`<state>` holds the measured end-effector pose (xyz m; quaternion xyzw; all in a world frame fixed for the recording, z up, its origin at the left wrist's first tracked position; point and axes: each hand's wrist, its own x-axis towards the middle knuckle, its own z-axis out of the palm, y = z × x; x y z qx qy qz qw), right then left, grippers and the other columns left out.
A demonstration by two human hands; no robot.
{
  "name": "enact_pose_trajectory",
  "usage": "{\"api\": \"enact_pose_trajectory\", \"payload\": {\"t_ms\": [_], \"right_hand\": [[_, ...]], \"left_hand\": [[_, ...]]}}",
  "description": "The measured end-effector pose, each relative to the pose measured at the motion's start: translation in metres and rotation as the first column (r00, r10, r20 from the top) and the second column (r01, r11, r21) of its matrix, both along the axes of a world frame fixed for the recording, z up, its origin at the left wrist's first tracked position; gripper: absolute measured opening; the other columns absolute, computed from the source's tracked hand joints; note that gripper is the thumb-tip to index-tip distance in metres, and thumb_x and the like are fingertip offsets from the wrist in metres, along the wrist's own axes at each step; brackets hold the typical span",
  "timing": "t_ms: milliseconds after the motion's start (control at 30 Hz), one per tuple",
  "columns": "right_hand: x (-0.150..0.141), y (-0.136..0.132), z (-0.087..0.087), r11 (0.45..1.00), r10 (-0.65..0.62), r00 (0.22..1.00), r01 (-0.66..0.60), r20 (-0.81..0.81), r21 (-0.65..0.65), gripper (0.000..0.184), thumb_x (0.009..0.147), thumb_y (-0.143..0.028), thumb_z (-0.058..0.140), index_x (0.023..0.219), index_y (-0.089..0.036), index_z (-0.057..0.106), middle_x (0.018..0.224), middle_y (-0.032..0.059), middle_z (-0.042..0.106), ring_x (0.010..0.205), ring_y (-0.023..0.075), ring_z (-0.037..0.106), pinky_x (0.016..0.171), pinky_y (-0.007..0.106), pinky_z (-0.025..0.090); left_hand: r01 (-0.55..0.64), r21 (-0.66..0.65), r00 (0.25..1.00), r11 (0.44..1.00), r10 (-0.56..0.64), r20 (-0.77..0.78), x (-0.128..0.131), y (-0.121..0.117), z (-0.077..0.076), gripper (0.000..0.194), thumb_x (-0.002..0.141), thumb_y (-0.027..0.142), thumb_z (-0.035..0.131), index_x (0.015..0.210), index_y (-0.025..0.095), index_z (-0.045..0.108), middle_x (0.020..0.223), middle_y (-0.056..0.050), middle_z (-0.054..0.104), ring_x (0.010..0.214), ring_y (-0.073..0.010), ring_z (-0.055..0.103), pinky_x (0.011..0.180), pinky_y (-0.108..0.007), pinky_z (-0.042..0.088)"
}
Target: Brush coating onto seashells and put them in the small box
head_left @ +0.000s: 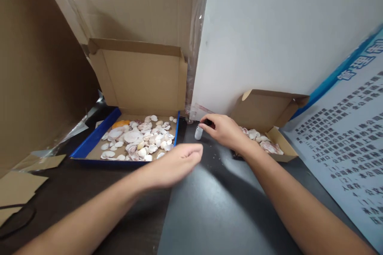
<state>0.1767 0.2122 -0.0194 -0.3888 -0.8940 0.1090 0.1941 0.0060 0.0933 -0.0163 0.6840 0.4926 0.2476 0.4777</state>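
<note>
Between the two boxes, a small whitish bottle [198, 132] stands upright on the grey tabletop. My right hand [223, 128] reaches over to it with thumb and fingers pinched at its top; something dark shows between the fingers, perhaps a cap. In front of the blue-edged box, my left hand [181, 162] hovers with its fingers curled closed, and whatever it may hold is hidden. Many pale seashells [133, 137] lie in the open box [109, 125] on the left. More shells [263, 141] fill a smaller open box [287, 151] behind my right wrist.
A tall cardboard sheet [125, 3] and a white panel [269, 39] rise behind the boxes. A printed sign [353, 127] leans along the right. Cardboard scraps [20, 187] and a dark cable [30, 219] lie at the left edge. Tiny crumbs dot the tabletop [191, 215].
</note>
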Motion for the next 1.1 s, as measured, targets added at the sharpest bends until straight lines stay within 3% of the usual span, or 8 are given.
{"api": "enact_pose_trajectory", "payload": {"t_ms": [100,167,233,400,500,633,833,1100], "right_hand": [[0.001,-0.001,0.002,1.000,-0.003,1.000,0.002,0.015,0.013,0.020,0.094,-0.034,0.054,0.103,-0.023,0.068,0.101,0.0045,0.073,0.084,0.0200,0.066,0.070,0.028,0.042],[0.002,-0.001,0.003,1.000,-0.012,0.999,0.012,0.031,0.016,0.020,0.094,-0.035,0.054,0.102,-0.024,0.068,0.100,0.0042,0.073,0.083,0.0205,0.066,0.069,0.028,0.042],[0.003,-0.002,0.003,1.000,-0.014,0.999,0.013,0.040,0.016,0.020,0.094,-0.036,0.054,0.102,-0.024,0.068,0.100,0.0044,0.073,0.085,0.0212,0.067,0.070,0.029,0.042],[0.003,-0.002,0.003,1.000,-0.014,0.999,0.013,0.047,0.015,0.021,0.094,-0.035,0.054,0.103,-0.023,0.068,0.103,0.0055,0.073,0.089,0.0228,0.067,0.073,0.030,0.044],[0.002,-0.002,0.004,1.000,-0.017,0.999,0.017,0.046,0.008,0.021,0.094,-0.035,0.054,0.103,-0.023,0.069,0.104,0.0063,0.074,0.093,0.0238,0.067,0.077,0.031,0.045],[0.002,-0.003,0.007,1.000,-0.013,0.999,0.013,0.033,0.009,0.022,0.093,-0.033,0.056,0.104,-0.022,0.071,0.101,0.0066,0.075,0.091,0.0232,0.068,0.079,0.031,0.046],[0.002,-0.004,0.013,0.999,-0.004,1.000,0.004,-0.023,0.032,0.019,0.088,-0.025,0.060,0.100,-0.020,0.074,0.094,0.0054,0.076,0.082,0.0194,0.068,0.072,0.027,0.045],[0.003,-0.013,0.025,0.998,-0.044,0.994,0.048,-0.103,0.042,0.018,0.085,-0.026,0.063,0.093,-0.019,0.078,0.071,0.0014,0.073,0.057,0.0131,0.058,0.055,0.025,0.038]], "left_hand": [[-0.019,0.180,0.967,0.984,0.063,-0.245,-0.008,0.027,0.015,0.013,0.086,0.025,0.037,0.074,0.022,0.038,0.067,0.004,0.040,0.061,-0.0137,0.038,0.056,-0.026,0.028],[-0.073,0.258,0.894,0.963,0.178,-0.412,-0.013,0.049,0.017,0.013,0.087,0.025,0.035,0.078,0.021,0.044,0.069,0.002,0.049,0.062,-0.0148,0.044,0.057,-0.026,0.030],[-0.083,0.275,0.860,0.958,0.209,-0.466,-0.015,0.069,0.014,0.014,0.085,0.027,0.038,0.085,0.020,0.051,0.071,-0.001,0.055,0.062,-0.0165,0.047,0.057,-0.027,0.030],[0.050,0.267,0.842,0.962,0.103,-0.530,-0.012,0.098,0.002,0.029,0.076,0.027,0.055,0.103,0.019,0.062,0.085,-0.006,0.067,0.071,-0.0207,0.057,0.061,-0.027,0.034],[0.121,0.268,0.833,0.956,0.049,-0.550,-0.006,0.101,-0.002,0.028,0.073,0.023,0.058,0.099,0.020,0.066,0.085,-0.007,0.069,0.074,-0.0230,0.060,0.061,-0.028,0.035],[0.143,0.308,0.832,0.941,0.054,-0.552,-0.001,0.097,-0.004,0.023,0.079,0.032,0.056,0.092,0.017,0.068,0.078,-0.008,0.069,0.070,-0.0245,0.061,0.060,-0.029,0.036],[0.108,0.417,0.817,0.903,0.158,-0.555,-0.002,0.088,-0.006,0.035,0.087,0.040,0.049,0.112,0.020,0.062,0.088,-0.007,0.071,0.073,-0.0233,0.065,0.060,-0.028,0.038],[0.072,0.539,0.718,0.839,0.332,-0.612,0.004,0.077,-0.003,0.032,0.089,0.044,0.045,0.108,0.023,0.061,0.094,-0.008,0.074,0.085,-0.0298,0.070,0.067,-0.033,0.047]]}}
